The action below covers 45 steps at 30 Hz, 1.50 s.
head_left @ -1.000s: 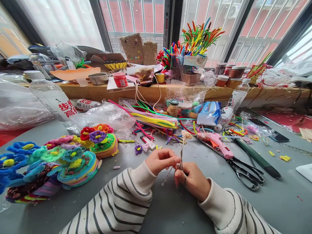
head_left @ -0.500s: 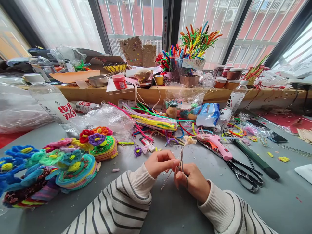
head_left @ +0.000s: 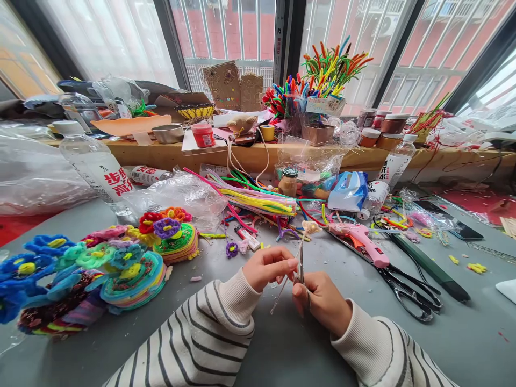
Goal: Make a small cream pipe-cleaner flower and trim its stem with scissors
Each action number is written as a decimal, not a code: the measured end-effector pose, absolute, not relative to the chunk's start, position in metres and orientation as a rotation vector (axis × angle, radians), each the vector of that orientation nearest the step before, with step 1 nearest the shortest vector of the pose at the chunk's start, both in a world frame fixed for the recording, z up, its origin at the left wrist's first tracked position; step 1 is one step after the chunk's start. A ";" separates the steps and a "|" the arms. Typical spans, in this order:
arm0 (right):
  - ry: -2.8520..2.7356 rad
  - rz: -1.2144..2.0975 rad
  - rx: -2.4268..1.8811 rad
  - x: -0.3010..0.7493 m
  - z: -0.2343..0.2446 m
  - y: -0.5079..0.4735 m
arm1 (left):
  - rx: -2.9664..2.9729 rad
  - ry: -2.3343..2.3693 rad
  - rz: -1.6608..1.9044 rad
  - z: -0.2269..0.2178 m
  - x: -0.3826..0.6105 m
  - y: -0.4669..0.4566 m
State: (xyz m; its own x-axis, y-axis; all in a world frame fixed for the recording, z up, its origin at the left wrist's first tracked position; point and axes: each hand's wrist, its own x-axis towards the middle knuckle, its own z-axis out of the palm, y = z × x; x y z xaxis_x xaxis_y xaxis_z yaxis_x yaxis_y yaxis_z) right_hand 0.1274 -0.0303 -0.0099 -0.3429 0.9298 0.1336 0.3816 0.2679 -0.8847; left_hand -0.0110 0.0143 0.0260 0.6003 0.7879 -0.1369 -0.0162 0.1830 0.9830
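My left hand (head_left: 268, 266) and my right hand (head_left: 322, 300) meet over the grey table (head_left: 258, 344), both closed in a pinch on a thin pale pipe-cleaner stem (head_left: 300, 258). The stem stands nearly upright and carries a small cream flower head (head_left: 311, 227) at its top. A loose end of the stem slants down to the left below my fingers. Both wrists wear striped sleeves.
Finished pipe-cleaner flower coasters (head_left: 121, 266) lie at the left. A pink glue gun (head_left: 360, 239) and black scissors (head_left: 411, 295) sit to the right. Loose pipe cleaners (head_left: 253, 199), plastic bags, a water bottle (head_left: 94, 166) and a cluttered wooden shelf (head_left: 250, 153) fill the back.
My hands stay together on the stem with only small finger shifts. The view has drifted slightly, so everything sits a little lower and to the right.
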 end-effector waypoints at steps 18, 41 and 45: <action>-1.888 1.043 -1.310 0.128 -0.011 -0.029 | 1.313 0.766 0.720 0.030 -0.008 0.011; -1.916 1.085 -1.159 0.128 -0.009 -0.032 | 1.413 0.796 0.712 0.029 -0.009 0.008; -1.919 1.100 -1.166 0.129 -0.009 -0.032 | 1.424 0.792 0.713 0.029 -0.009 0.008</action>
State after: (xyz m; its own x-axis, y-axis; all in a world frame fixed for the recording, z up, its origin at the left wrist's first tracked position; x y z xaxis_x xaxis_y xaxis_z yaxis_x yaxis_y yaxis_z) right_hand 0.1286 -0.0315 -0.0088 -0.4094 0.9080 0.0895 0.3816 0.2595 -0.8872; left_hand -0.0088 0.0083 0.0287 0.5671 0.8222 -0.0483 0.0377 0.0327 0.9988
